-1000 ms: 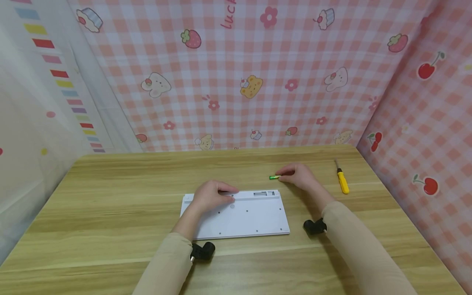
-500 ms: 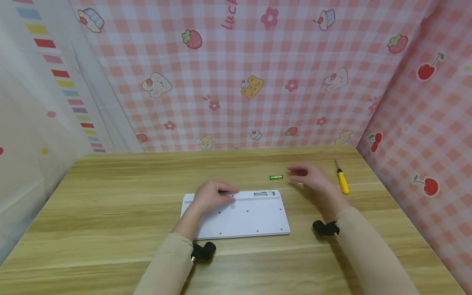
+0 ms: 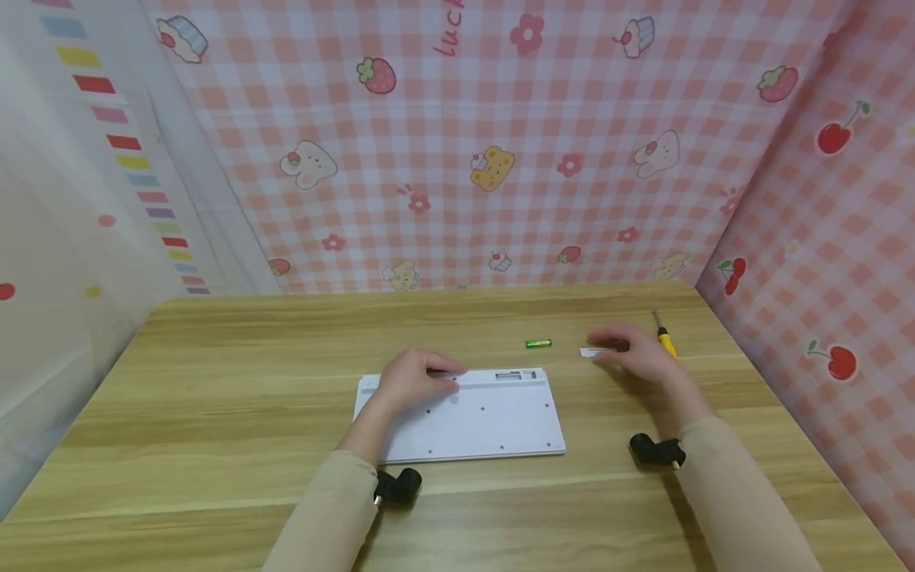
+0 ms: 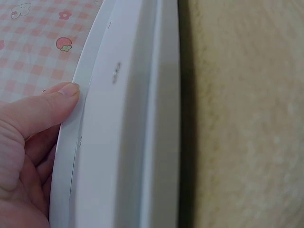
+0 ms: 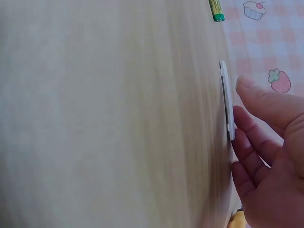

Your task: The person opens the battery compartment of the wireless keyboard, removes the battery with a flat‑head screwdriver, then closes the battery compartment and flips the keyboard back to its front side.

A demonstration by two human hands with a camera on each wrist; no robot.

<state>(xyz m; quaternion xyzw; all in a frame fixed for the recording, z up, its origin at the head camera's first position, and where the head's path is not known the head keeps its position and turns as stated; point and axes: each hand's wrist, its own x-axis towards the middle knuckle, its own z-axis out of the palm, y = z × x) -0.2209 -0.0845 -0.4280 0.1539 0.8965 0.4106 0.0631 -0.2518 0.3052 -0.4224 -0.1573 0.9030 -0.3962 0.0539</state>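
A white keyboard [image 3: 472,421] lies with its screw-dotted underside up on the wooden table. My left hand [image 3: 415,381] grips its far edge; in the left wrist view the thumb [image 4: 52,107] rests on the white rim and the other fingers go behind it. Near the keyboard's far right corner is an uncovered slot [image 3: 509,375], its inside too small to make out. My right hand [image 3: 636,353] hovers at a small white cover [image 3: 593,352] on the table. In the right wrist view the thumb stands apart from the cover [image 5: 227,102], while the fingertips are close beside it.
A green battery [image 3: 539,344] lies behind the keyboard, left of the cover. A yellow-handled screwdriver [image 3: 667,343] lies to the right, partly behind my right hand. Checked pink cloth [image 3: 457,159] hangs at the table's back edge and right side.
My right hand has let go of the green battery and moved right to the white cover. The battery stays on the table. My left hand keeps its grip on the keyboard.
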